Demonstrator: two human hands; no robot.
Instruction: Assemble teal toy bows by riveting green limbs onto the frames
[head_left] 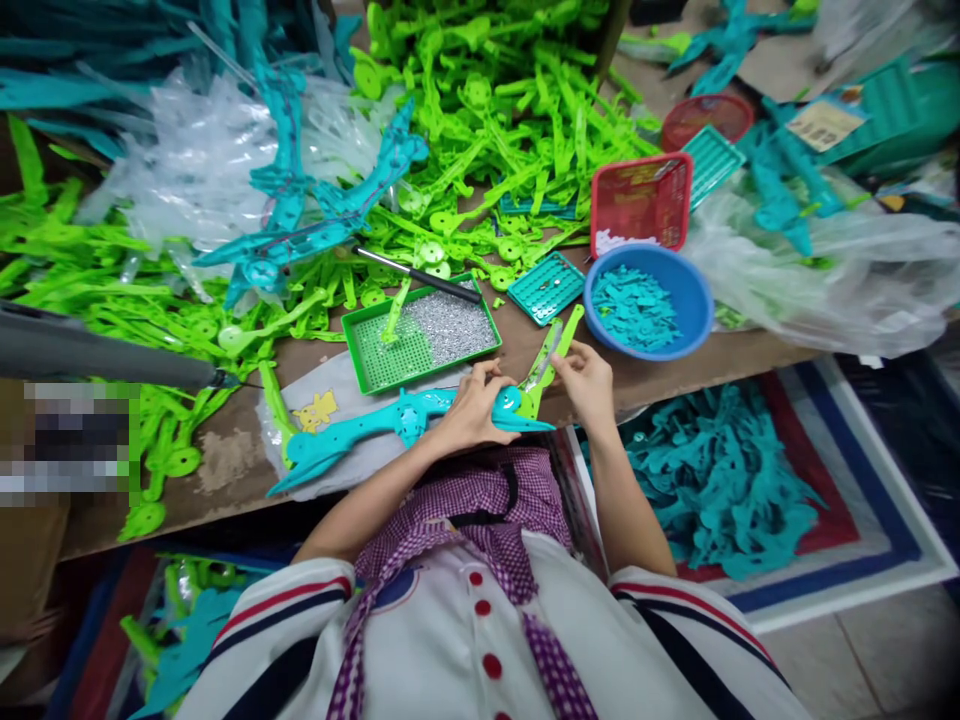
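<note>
Your left hand (474, 408) gripped the turquoise piece (352, 430) | your right hand (589, 386) seemingly pinched the lime-green piece (534, 398) | green tray (379, 365) lay beyond on the counter (225, 460)

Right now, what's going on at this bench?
A person is working with both hands at a cluttered bench. The left hand holds one end of a long turquoise part, while the right hand has its fingertips on a lime-green piece at that same end. Just beyond, a black-handled tool lies across a green tray of small silvery bits. A blue bowl of small turquoise pieces stands nearby.
</note>
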